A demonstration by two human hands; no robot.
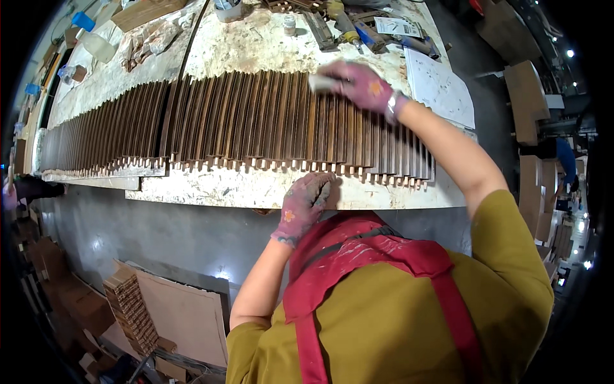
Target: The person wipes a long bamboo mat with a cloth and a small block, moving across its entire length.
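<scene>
Row of dark wood slats (256, 121) lies side by side on the table (256, 45), each slat's long axis running away from the person, near-to-far, while the row itself runs left-right across the top and bends w/ the lens. Right hand (366, 84), in a pinkish stained glove, is up at the far ends of the slats, right of centre; its grip is clenched on a small pale block (322, 82) that sticks out to the left of the fingers and sits on or just above the slat tops, can't tell which. Left hand (304, 201), same kind of glove, is at the near edge of the table, fingers curled & pressing on the pale board just below the slats' near ends w/ their light tenon tips (320, 169); it grips nothing that shows. So the 2 hands bracket the same few slats: right at the far end, left at the near end, nearly one above the other in the view. The block's long side lies across the slats, i.e. at right angles to their axis. The right hand is the one on the work; slats to its left are the bulk of the row, fewer to its right. Beyond the row: tubes & tools (345, 29), a small jar (290, 24), white paper sheet (441, 86). Below the table, floor w/ stacked boards (179, 313).
</scene>
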